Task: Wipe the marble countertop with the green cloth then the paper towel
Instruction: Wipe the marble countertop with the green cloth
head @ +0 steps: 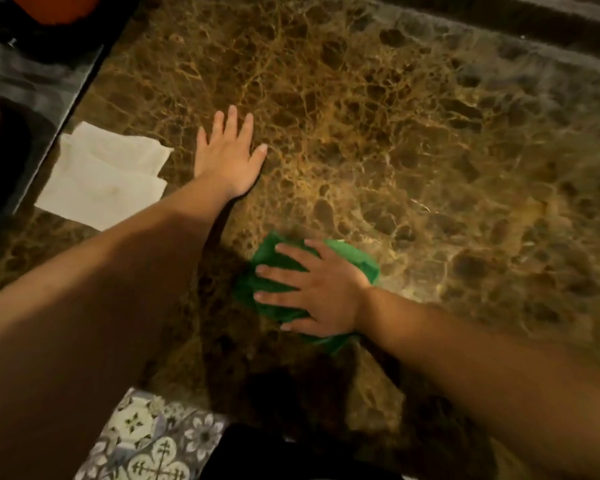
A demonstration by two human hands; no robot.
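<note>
The brown veined marble countertop [395, 140] fills most of the view. A crumpled green cloth [274, 268] lies on it near the front edge, and my right hand [319, 289] presses flat on top of it with fingers spread, pointing left. My left hand [227, 155] rests palm down on the bare marble farther back, fingers apart, holding nothing. A folded white paper towel [104, 174] lies on the counter just left of my left hand, beside the counter's left edge.
A dark glossy surface [32, 81] borders the counter on the left, with an orange object [56, 5] at the top left corner. A raised dark ledge [499, 19] runs along the back. Patterned floor tiles [153, 441] show below the front edge.
</note>
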